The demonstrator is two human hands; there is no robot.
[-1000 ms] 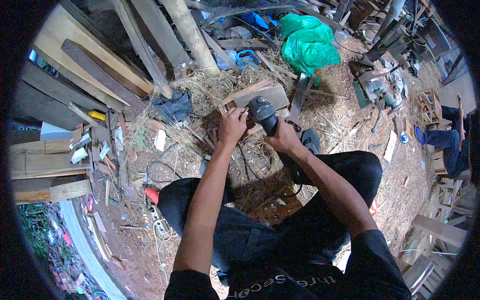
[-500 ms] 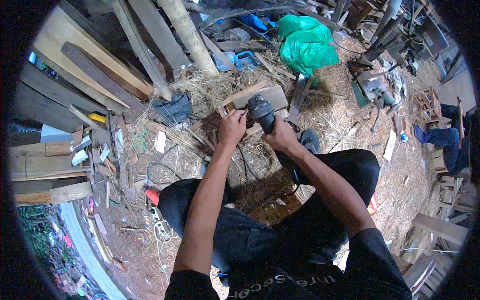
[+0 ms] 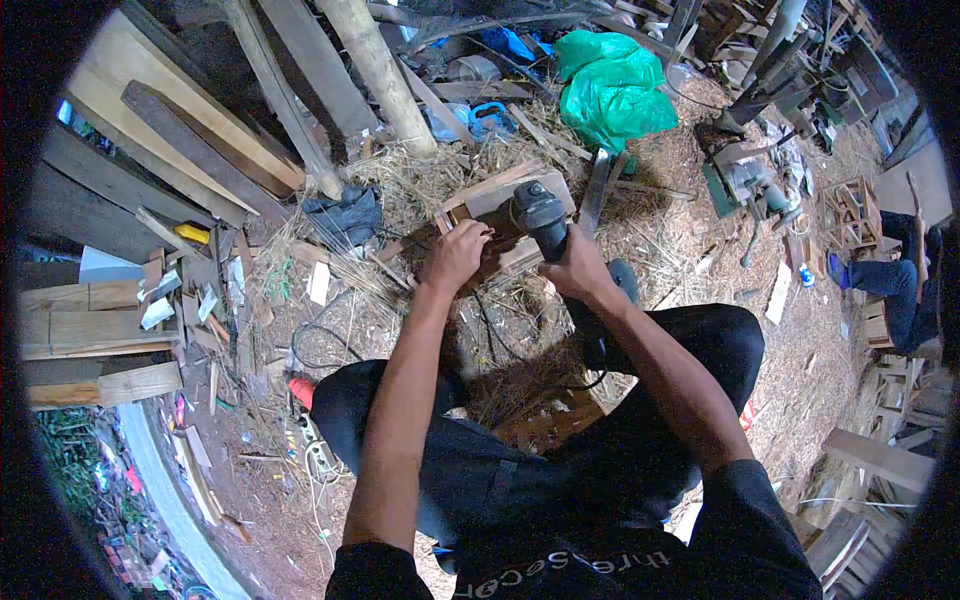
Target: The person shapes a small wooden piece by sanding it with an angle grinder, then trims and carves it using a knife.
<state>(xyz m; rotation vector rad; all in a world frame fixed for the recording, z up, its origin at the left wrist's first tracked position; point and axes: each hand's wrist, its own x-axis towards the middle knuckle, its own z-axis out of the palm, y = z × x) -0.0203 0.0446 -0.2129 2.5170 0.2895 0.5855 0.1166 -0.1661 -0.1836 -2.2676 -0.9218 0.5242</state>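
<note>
In the head view, the right hand [image 3: 582, 268] wraps around the power tool [image 3: 542, 212], seemingly for control, above the right part of the wooden block [image 3: 490, 199]. The left hand [image 3: 456, 254] curls nearly closed at the block's near left side, perhaps steadying; whether it grips anything, I cannot tell. The tool's underside is hidden.

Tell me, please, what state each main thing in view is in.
Power tool: gripped in the right hand; running or off, cannot tell.
Left hand: fingers bent; whether they hold anything is too small to tell.
Wooden piece: partly hidden by the power tool.
Green bag: crumpled.
Power strip: lying on the ground; switch position too small to tell.
</note>
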